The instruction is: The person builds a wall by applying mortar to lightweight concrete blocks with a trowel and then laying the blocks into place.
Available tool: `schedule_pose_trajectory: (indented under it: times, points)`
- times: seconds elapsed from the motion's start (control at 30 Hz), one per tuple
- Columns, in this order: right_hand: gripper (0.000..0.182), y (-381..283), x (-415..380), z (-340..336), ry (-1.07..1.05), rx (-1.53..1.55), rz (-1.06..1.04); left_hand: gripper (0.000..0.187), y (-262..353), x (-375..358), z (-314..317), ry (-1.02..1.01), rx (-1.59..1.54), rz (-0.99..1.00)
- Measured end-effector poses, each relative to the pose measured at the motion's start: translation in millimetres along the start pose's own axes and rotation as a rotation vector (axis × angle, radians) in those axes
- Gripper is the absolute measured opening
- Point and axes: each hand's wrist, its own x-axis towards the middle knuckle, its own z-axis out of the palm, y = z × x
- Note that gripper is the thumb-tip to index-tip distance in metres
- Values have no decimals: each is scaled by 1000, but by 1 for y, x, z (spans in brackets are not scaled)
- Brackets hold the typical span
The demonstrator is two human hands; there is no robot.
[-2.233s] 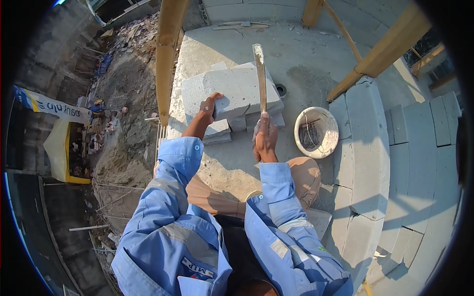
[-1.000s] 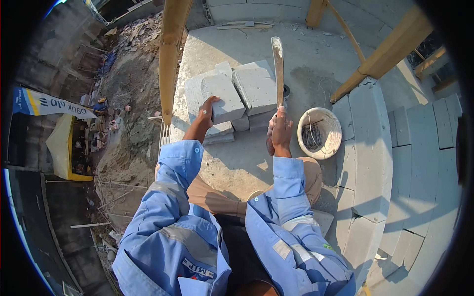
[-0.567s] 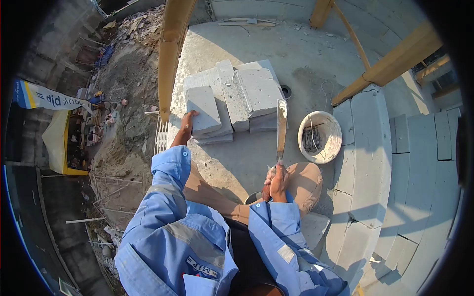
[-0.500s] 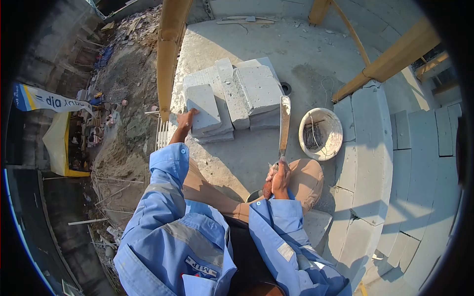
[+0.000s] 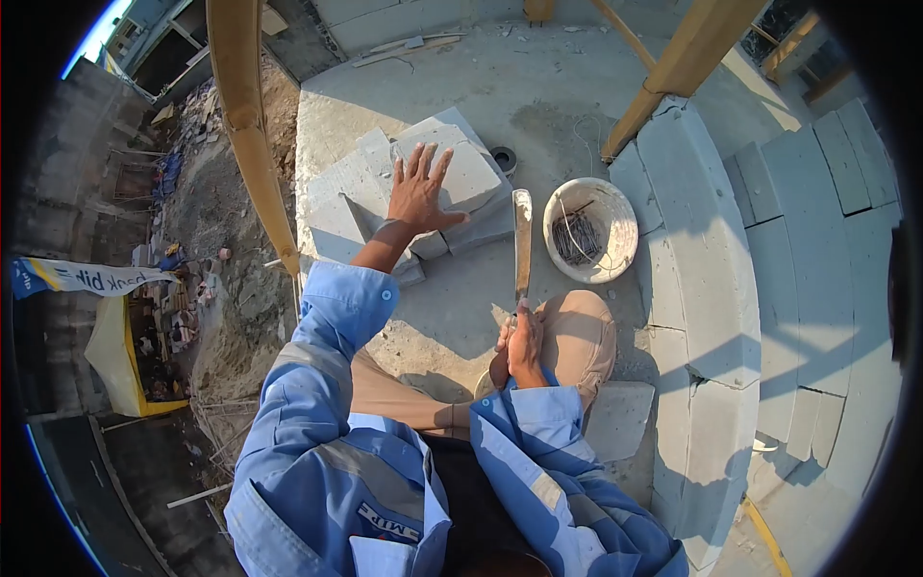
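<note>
My left hand (image 5: 419, 197), fingers spread, is over a pale grey lightweight concrete block (image 5: 468, 176) on the pile in front of me. More blocks lie beside it, among them one (image 5: 334, 223) to the left of my hand. My right hand (image 5: 524, 343) is wrapped round the handle of a machete (image 5: 523, 240) close to my right knee. Its blade points away from me, worn and dusted with grey along its length.
Right of the machete stands a white bucket (image 5: 623, 229) with nails inside. A low block wall (image 5: 707, 288) runs along my right. Wooden posts (image 5: 236, 106) rise at the left and right. Beyond the floor's left edge lies lower ground with rubble (image 5: 231, 250). A roll of tape (image 5: 504, 159) sits behind the blocks.
My left hand has moved right, from the side of the left block to above the right block, and its fingers have spread. The view has shifted; my right hand still holds the machete.
</note>
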Motion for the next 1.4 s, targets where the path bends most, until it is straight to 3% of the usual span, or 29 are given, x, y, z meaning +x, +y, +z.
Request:
schedule_pose_trajectory:
  times: [0.03, 0.1, 0.13, 0.2, 0.23, 0.27, 0.33, 0.4, 0.47, 0.53, 0.6, 0.67, 0.7, 0.93, 1.07, 1.1, 1.13, 1.2, 1.4]
  points:
    - [53, 0, -1, -1, 15, 2, -6, 117, 23, 15, 8, 1, -9, 14]
    - [52, 0, -7, -1, 12, 34, -11, 105, 52, 29, 26, -250, 581, 178]
    - [52, -2, -7, 0, 1, 49, -20, 105, 47, 34, 57, -242, 581, 175]
    - [50, 1, -4, -1, -20, 97, -43, 110, 28, 46, 142, 165, 618, 31]
    - [49, -1, -4, 0, -38, 129, -43, 116, 26, 49, 148, 186, 617, 20]
    - [49, 0, -7, -2, -55, 156, -29, 116, 36, 51, 136, 190, 613, 26]
    - [49, 2, -7, -3, -36, 150, -16, 121, 50, 50, 78, -174, 556, 38]
    - [53, 1, -6, -1, -60, 182, -59, 121, 52, 70, 36, -284, 529, 36]
    - [54, -6, -11, 2, -46, 179, -72, 122, 52, 95, 1, -284, 214, -164]
    - [55, -9, -9, 6, -36, 177, -78, 114, 36, 124, -32, -115, 20, -298]
    - [55, -7, -5, 6, -76, 206, -98, 112, 16, 145, -70, -44, -232, -584]
    - [54, -9, -1, 9, -67, 230, -77, 111, -34, 154, -64, 109, -686, -669]
    - [54, -10, -1, 10, -48, 220, -76, 113, -22, 136, -88, 54, -1010, -726]
    - [55, -20, 13, 6, -26, 210, -54, 100, -46, -14, -85, 97, -1547, -1036]
    - [54, -20, 24, 7, 64, 229, 47, 99, -33, -111, -98, 552, -1501, -1013]
    - [54, -17, 29, 4, 46, 215, 31, 98, -39, -126, -108, 549, -1540, -989]
    - [54, -11, 33, 5, 26, 199, 13, 101, -32, -145, -108, 697, -1470, -1073]
    - [55, -11, 34, 16, 41, 198, -50, 108, -47, -173, -109, 801, -1326, -1132]
    - [57, -9, 39, 28, -97, -4, -47, 131, -62, -202, -115, 771, -1271, -1348]
